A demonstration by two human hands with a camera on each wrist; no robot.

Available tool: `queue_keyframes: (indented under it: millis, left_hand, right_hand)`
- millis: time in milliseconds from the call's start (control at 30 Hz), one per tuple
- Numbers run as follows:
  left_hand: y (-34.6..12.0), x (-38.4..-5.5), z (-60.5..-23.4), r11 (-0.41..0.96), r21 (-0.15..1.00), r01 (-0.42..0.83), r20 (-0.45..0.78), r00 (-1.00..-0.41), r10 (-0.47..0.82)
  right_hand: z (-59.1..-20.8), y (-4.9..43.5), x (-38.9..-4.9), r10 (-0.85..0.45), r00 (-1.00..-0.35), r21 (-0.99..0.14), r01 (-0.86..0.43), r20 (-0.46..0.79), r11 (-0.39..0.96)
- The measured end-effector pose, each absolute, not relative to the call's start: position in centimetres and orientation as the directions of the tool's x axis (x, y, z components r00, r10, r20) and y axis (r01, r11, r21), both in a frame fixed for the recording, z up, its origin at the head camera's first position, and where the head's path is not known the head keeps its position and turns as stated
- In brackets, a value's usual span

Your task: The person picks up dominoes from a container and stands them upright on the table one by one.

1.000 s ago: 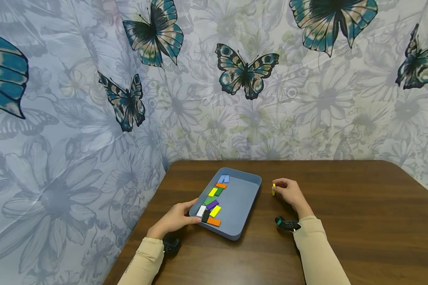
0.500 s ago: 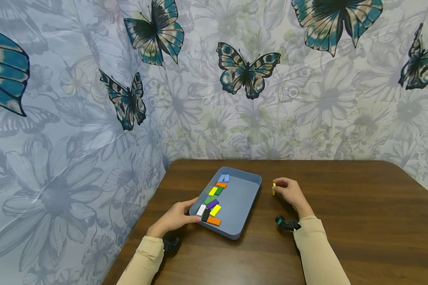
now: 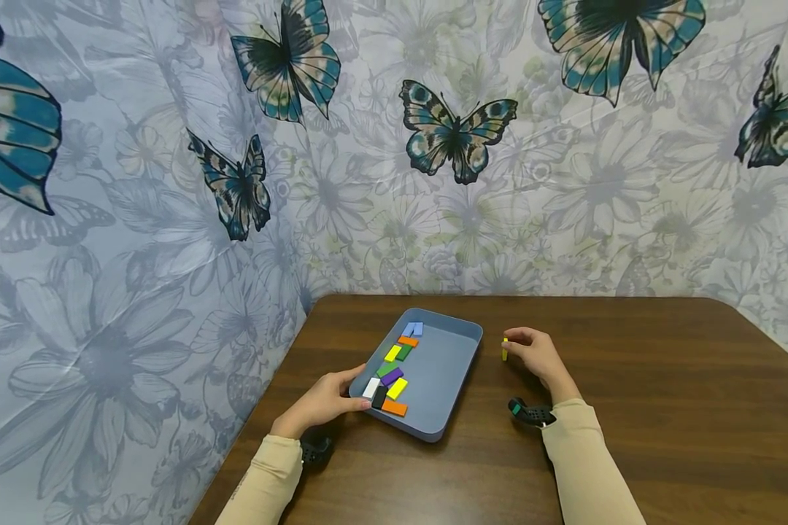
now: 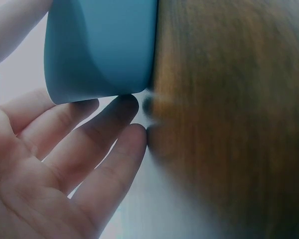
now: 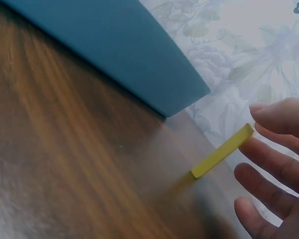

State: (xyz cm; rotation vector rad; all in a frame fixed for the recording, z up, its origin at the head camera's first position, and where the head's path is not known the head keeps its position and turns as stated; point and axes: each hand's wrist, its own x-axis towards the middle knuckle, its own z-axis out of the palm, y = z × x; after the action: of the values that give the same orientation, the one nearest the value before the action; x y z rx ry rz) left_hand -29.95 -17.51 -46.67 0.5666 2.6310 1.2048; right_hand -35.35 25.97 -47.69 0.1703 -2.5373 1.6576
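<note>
A blue-grey tray lies slanted on the wooden table. My left hand grips its near left corner, thumb at the rim and fingers against the outer wall. Along the tray's left side lie several flat blocks, among them a white block, a black block, a purple block and an orange block. To the right of the tray, my right hand pinches the upper end of a thin yellow block, which stands upright with its lower end at the tabletop.
The brown wooden table reaches back to a wall covering with butterflies and flowers. Each wrist wears a dark strap device, like the right one. Two light blue blocks lie at the tray's far end.
</note>
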Motion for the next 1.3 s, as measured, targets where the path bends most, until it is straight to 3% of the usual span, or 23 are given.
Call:
queue_keyframes:
  millis: [500, 1133, 1300]
  left_hand:
    - [-17.7, -30.1, -46.7, 0.600, 0.757, 0.257, -0.021, -0.909, 0.415]
    - [-17.9, -30.2, -46.9, 0.593, 0.760, 0.267, -0.016, -0.904, 0.428]
    - [-17.9, -29.9, -46.8, 0.589, 0.754, 0.290, -0.005, -0.895, 0.447]
  right_hand:
    - [-45.1, 25.0, -35.4, -0.010, -0.970, -0.861, -0.218, 0.241, 0.460]
    - [-40.9, 18.0, -36.3, -0.202, -0.946, -0.863, -0.315, 0.252, 0.395]
    - [-40.9, 16.0, -37.2, -0.223, -0.953, -0.888, -0.275, 0.203, 0.369]
